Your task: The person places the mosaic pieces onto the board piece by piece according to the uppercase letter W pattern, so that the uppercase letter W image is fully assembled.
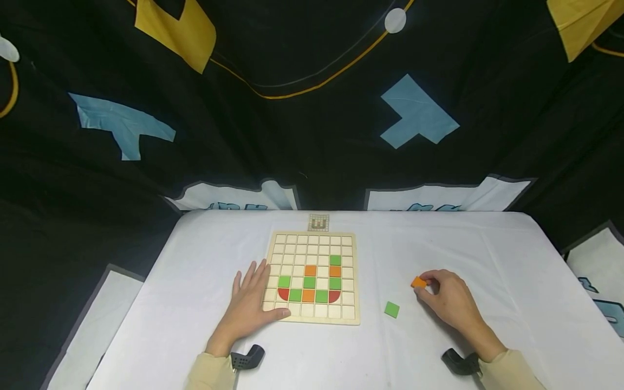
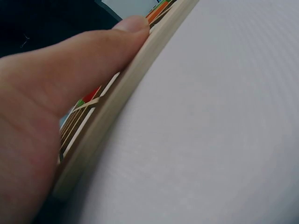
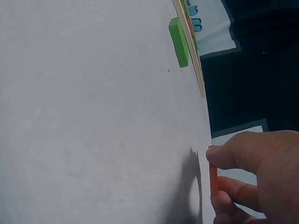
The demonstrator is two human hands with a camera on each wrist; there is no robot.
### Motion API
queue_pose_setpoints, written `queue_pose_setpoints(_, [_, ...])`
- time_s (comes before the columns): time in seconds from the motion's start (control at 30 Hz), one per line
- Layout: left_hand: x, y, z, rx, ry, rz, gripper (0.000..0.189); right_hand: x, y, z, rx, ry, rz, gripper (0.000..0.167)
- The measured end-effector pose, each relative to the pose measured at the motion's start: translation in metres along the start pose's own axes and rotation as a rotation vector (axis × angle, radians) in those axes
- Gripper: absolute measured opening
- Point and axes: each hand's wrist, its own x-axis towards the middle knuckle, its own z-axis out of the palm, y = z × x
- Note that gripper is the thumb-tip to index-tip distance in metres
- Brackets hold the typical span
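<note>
Fingers [image 1: 423, 288] beside green tile [image 1: 391, 309] (loose)

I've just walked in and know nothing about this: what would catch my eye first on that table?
Probably the wooden grid board mid-table, with green, orange and red tiles forming a pattern in its lower rows. The left hand rests on its left edge, while the right hand pinches an orange tile, a loose green tile lying between.
</note>
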Motion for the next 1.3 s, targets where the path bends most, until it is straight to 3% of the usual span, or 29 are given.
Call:
queue_pose_setpoints(0.73, [0.008, 0.000, 0.002, -0.001, -0.008, -0.006, 0.120, 0.008, -0.025, 0.004, 0.059, 0.034, -0.060, 0.025])
queue_pose_setpoints(1.3, [-0.001, -0.001, 0.002, -0.006, 0.005, -0.012, 0.119, 0.013, -0.048, 0.019, 0.063, 0.041, -0.086, 0.025])
